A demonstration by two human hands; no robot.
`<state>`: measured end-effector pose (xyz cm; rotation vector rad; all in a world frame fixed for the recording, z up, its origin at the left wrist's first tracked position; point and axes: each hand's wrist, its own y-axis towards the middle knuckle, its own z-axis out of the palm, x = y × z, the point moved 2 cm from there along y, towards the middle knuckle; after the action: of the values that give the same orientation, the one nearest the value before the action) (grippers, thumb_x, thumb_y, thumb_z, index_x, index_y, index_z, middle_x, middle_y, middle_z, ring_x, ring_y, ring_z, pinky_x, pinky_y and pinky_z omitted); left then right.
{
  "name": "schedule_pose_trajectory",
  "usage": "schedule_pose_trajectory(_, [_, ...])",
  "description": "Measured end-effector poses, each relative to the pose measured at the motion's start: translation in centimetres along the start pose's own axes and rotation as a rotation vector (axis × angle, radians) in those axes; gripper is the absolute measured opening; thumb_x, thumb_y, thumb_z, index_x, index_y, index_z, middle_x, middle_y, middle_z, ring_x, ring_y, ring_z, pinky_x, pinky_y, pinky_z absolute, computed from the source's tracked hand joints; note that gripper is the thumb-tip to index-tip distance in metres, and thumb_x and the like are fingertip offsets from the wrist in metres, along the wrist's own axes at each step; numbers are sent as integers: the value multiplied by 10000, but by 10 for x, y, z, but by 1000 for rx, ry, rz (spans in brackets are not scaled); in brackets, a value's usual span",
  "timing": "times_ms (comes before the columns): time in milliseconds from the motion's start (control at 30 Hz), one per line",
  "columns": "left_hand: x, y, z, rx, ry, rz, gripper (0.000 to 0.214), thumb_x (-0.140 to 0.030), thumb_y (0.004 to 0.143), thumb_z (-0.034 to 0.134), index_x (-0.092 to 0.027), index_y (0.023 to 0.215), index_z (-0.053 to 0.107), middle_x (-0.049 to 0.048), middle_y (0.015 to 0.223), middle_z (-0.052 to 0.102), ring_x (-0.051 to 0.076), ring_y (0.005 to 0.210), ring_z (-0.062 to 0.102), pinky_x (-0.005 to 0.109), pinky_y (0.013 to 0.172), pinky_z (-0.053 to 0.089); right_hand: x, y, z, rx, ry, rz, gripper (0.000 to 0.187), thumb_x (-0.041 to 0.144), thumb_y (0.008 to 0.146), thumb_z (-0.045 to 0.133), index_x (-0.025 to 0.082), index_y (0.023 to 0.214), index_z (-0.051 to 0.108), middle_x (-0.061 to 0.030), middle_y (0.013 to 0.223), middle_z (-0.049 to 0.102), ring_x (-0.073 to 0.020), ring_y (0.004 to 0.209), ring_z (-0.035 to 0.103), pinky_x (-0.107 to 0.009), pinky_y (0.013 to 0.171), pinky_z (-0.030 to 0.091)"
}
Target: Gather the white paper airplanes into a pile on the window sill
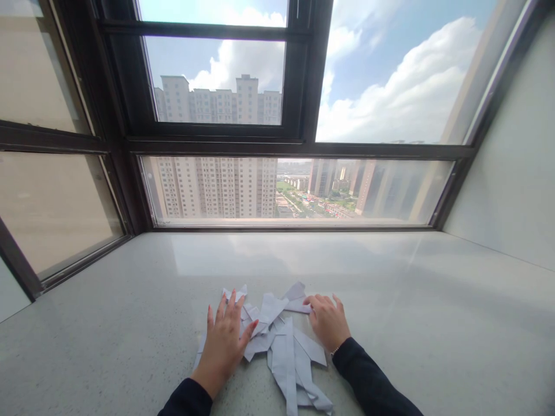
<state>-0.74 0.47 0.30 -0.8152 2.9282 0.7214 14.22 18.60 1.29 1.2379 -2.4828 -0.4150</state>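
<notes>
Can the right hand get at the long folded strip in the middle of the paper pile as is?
Probably yes. The right hand rests at the pile's right edge, and the long folded strip lies on top beside it, uncovered. The left hand presses the far side.

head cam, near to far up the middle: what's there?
Dark sleeves → left hand and right hand on folded white paper pieces → bare stone sill → window frame → high-rise blocks.

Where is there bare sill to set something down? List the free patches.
Bare sill lies right of the right hand, toward the wall; left of the left hand; and between the folded papers and the window frame. It is crowded only at the papers between the hands.
</notes>
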Motion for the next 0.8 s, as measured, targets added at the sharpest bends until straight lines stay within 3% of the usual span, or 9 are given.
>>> schedule_pose_trajectory(133, [2, -3, 8, 48, 6, -55, 619, -537, 808, 291, -119, 1262, 342, 189, 1302, 372, 321, 1220, 279, 574, 938, 216, 1, 0, 8, 7, 30, -68, 374, 161, 764, 386, 199, 1120, 492, -74, 1166, 539, -217, 1100, 431, -386, 936, 242])
schedule_pose_trajectory(233, [-4, -5, 7, 137, -52, 14, 634, -553, 807, 273, -118, 1264, 335, 182, 1303, 373, 288, 1226, 284, 549, 964, 206, 2, -2, 15, 50, 22, -107, 415, 363, 798, 406, 217, 1185, 442, -73, 1176, 531, -242, 1109, 416, -402, 914, 262])
schedule_pose_trajectory(367, [-11, -6, 3, 195, -177, 138, 600, -526, 825, 268, -152, 1294, 274, 123, 1327, 358, 245, 1244, 257, 517, 1000, 182, 6, -2, 12, 39, 26, -133, 329, 441, 838, 345, 256, 1008, 558, -48, 967, 630, -220, 918, 519, -398, 854, 276])
schedule_pose_trajectory(500, [-13, -3, 1, 187, -263, 206, 561, -482, 842, 277, -176, 1310, 234, 89, 1325, 371, 214, 1244, 263, 454, 1015, 211, 8, 1, 4, 20, 63, -74, 438, 429, 884, 233, 229, 734, 593, -22, 688, 639, -186, 726, 546, -356, 745, 297])
schedule_pose_trajectory(567, [-9, 0, -1, 127, -245, 147, 526, -455, 853, 267, -177, 1300, 260, 89, 1326, 370, 217, 1245, 260, 460, 1015, 205, 5, 1, 1, -9, 80, -45, 453, 434, 883, 230, 221, 698, 584, -24, 688, 629, -182, 711, 545, -330, 705, 307])
schedule_pose_trajectory(667, [-3, 3, -2, 47, -177, -8, 500, -424, 864, 243, -158, 1284, 294, 107, 1329, 360, 243, 1250, 243, 497, 1005, 189, 1, 1, -1, -83, 93, -34, 397, 456, 863, 280, 219, 807, 593, -47, 839, 628, -192, 779, 544, -308, 684, 329])
schedule_pose_trajectory(800, [0, 0, 3, 94, -147, -100, 521, -436, 857, 255, -137, 1281, 305, 127, 1326, 359, 270, 1247, 240, 512, 982, 222, 1, 0, 1, -61, 113, -36, 371, 458, 847, 314, 212, 863, 591, -55, 803, 642, -206, 779, 557, -299, 664, 359])
